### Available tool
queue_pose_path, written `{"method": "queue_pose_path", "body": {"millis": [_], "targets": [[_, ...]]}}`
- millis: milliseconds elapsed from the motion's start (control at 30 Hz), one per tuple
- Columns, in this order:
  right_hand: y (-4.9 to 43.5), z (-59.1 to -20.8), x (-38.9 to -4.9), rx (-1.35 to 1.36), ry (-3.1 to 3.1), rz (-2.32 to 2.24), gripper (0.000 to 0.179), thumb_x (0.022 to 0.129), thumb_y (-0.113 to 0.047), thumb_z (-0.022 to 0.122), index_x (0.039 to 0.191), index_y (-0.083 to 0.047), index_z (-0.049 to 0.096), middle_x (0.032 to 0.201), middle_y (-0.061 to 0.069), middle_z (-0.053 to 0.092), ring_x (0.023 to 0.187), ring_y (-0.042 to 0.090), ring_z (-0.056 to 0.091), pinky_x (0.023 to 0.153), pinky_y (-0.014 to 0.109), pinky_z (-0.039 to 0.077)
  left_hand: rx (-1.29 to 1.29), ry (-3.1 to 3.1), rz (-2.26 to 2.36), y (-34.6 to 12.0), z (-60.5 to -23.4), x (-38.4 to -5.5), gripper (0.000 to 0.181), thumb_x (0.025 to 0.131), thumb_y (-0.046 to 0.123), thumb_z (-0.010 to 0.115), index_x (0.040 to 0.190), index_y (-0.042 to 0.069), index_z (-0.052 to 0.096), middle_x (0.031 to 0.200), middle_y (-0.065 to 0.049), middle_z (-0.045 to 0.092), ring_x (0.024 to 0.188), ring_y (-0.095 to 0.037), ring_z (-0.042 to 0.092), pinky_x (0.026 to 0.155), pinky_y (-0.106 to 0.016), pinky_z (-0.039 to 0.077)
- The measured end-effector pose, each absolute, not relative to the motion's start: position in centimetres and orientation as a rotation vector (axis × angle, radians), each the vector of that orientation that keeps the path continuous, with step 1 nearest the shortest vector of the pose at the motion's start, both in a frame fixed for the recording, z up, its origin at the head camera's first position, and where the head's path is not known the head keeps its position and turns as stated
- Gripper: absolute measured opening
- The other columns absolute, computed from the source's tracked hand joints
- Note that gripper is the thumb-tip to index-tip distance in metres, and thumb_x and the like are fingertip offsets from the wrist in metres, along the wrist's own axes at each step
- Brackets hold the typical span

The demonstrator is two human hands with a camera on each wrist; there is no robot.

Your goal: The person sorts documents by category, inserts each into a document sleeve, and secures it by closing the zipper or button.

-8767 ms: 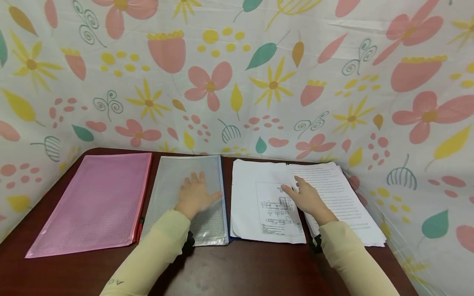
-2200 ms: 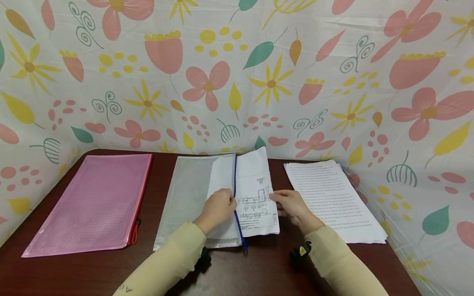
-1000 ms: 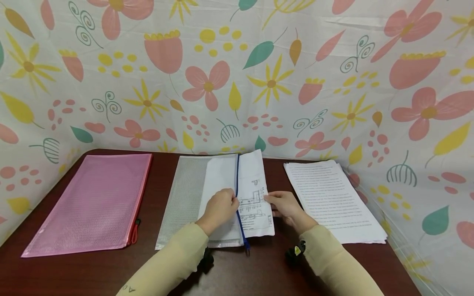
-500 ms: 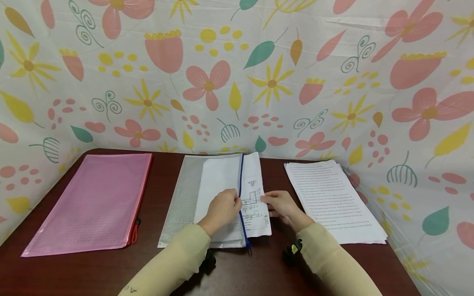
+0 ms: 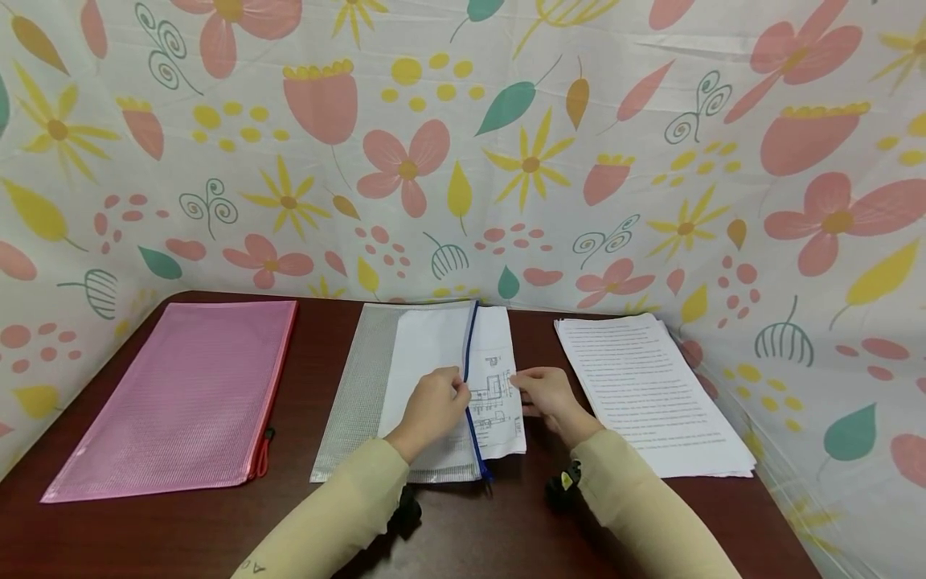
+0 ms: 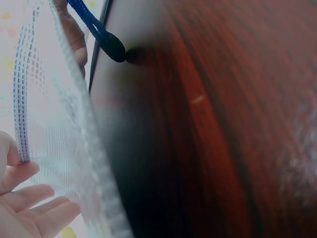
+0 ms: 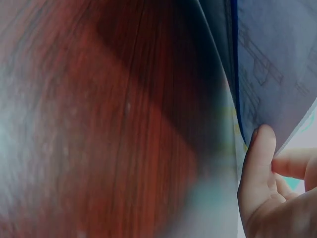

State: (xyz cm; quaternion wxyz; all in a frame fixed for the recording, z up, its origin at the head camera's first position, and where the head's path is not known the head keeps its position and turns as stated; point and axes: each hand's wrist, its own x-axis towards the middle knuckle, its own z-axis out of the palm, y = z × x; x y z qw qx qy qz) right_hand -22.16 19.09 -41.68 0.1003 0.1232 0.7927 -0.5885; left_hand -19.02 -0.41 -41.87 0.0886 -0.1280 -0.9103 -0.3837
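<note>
A clear mesh zipper pouch (image 5: 362,386) with a blue zipper edge lies in the middle of the table. My left hand (image 5: 434,406) pinches the pouch's zippered edge; the left wrist view shows thumb and finger on the mesh rim (image 6: 22,124). A stack of papers (image 5: 499,346) with a line drawing is mostly inside the pouch, its right strip sticking out past the zipper. My right hand (image 5: 551,402) pinches the outer edge of that stack, thumb on top, as the right wrist view also shows. The blue zipper pull (image 6: 111,44) hangs at the pouch's near corner.
A pink mesh pouch (image 5: 181,394) with a red zipper edge lies at the left. Another stack of printed papers (image 5: 651,394) lies at the right, beside my right forearm. A flower-patterned curtain (image 5: 463,161) stands behind the dark wooden table (image 5: 499,531).
The drawing papers, first flat on the table's right-hand side, have slid leftward deeper into the pouch, pushed by my right hand. The pouch's zipper edge has shifted slightly right with my left hand.
</note>
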Motion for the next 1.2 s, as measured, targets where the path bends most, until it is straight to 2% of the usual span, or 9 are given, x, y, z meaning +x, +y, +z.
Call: {"method": "queue_pose_path", "body": {"millis": [133,233,400,500,600,667,733,933,1200], "targets": [[18.5,-41.7,-22.1,0.361,2.346,-1.758,0.031,0.091,-0.013,0.059,0.116,0.006,0.061,0.093,0.013,0.068,0.068,0.011,0.065,0.059,0.029,0.057,-0.397,-2.682,-1.173,-0.4,-41.9,-19.1,0.019,0.087,0.011,0.055,0.068,0.013,0.052,0.058,0.004,0.042,0.047,-0.006,0.036,0.042,-0.019,0.030],[18.1,-41.7,-22.1,0.363,2.346,-1.762,0.031,0.091,-0.014,0.059,0.115,0.005,0.062,0.096,0.014,0.068,0.068,0.012,0.065,0.059,0.029,0.056,-0.409,-2.667,-1.191,-0.4,-41.9,-19.1,0.017,0.087,0.011,0.056,0.069,0.013,0.053,0.061,0.000,0.049,0.048,-0.006,0.036,0.043,-0.019,0.030],[17.5,-41.9,-22.3,0.392,2.350,-1.749,0.030,0.091,-0.017,0.059,0.115,0.002,0.062,0.100,0.014,0.067,0.070,0.013,0.065,0.058,0.028,0.056,-0.407,-2.652,-1.211,-0.2,-41.9,-19.0,0.014,0.087,0.011,0.055,0.072,0.012,0.057,0.095,-0.014,0.069,0.060,-0.014,0.053,0.052,-0.023,0.041],[17.3,-42.1,-22.4,0.423,2.344,-1.756,0.029,0.091,-0.017,0.059,0.114,0.001,0.062,0.100,0.013,0.066,0.071,0.013,0.064,0.058,0.029,0.056,-0.385,-2.643,-1.223,-0.1,-41.9,-19.0,0.013,0.087,0.011,0.055,0.075,0.010,0.060,0.114,-0.019,0.066,0.080,-0.019,0.062,0.063,-0.027,0.048],[17.1,-42.2,-22.5,0.442,2.332,-1.766,0.028,0.091,-0.016,0.058,0.113,0.001,0.062,0.101,0.014,0.065,0.072,0.014,0.064,0.058,0.030,0.056,-0.361,-2.632,-1.259,-0.2,-42.0,-19.0,0.012,0.087,0.011,0.054,0.077,0.009,0.061,0.123,-0.019,0.062,0.075,-0.020,0.062,0.063,-0.025,0.048],[16.8,-42.2,-22.5,0.441,2.328,-1.765,0.028,0.091,-0.016,0.058,0.113,0.002,0.062,0.102,0.014,0.064,0.073,0.015,0.064,0.059,0.030,0.056,-0.350,-2.626,-1.296,-0.2,-42.0,-19.0,0.013,0.088,0.011,0.054,0.076,0.009,0.059,0.124,-0.018,0.062,0.060,-0.018,0.054,0.054,-0.023,0.043],[16.7,-42.2,-22.5,0.438,2.337,-1.756,0.029,0.091,-0.015,0.058,0.112,0.003,0.063,0.103,0.014,0.064,0.073,0.015,0.064,0.059,0.030,0.056,-0.344,-2.616,-1.317,-0.2,-42.1,-19.1,0.014,0.087,0.011,0.054,0.074,0.010,0.058,0.124,-0.017,0.062,0.059,-0.017,0.052,0.052,-0.021,0.039],[15.9,-42.3,-22.5,0.414,2.371,-1.755,0.027,0.091,-0.016,0.058,0.110,0.002,0.064,0.100,0.014,0.063,0.071,0.014,0.063,0.058,0.030,0.056,-0.369,-2.573,-1.317,-0.2,-42.0,-19.0,0.014,0.086,0.010,0.054,0.073,0.010,0.058,0.122,-0.018,0.063,0.087,-0.022,0.061,0.062,-0.023,0.044],[14.9,-42.2,-22.5,0.348,2.380,-1.769,0.024,0.089,-0.017,0.059,0.107,0.000,0.065,0.099,0.012,0.061,0.070,0.014,0.061,0.055,0.030,0.056,-0.376,-2.558,-1.319,-0.2,-41.9,-19.0,0.014,0.086,0.010,0.055,0.073,0.010,0.059,0.121,-0.019,0.063,0.097,-0.023,0.061,0.074,-0.030,0.047]]}}
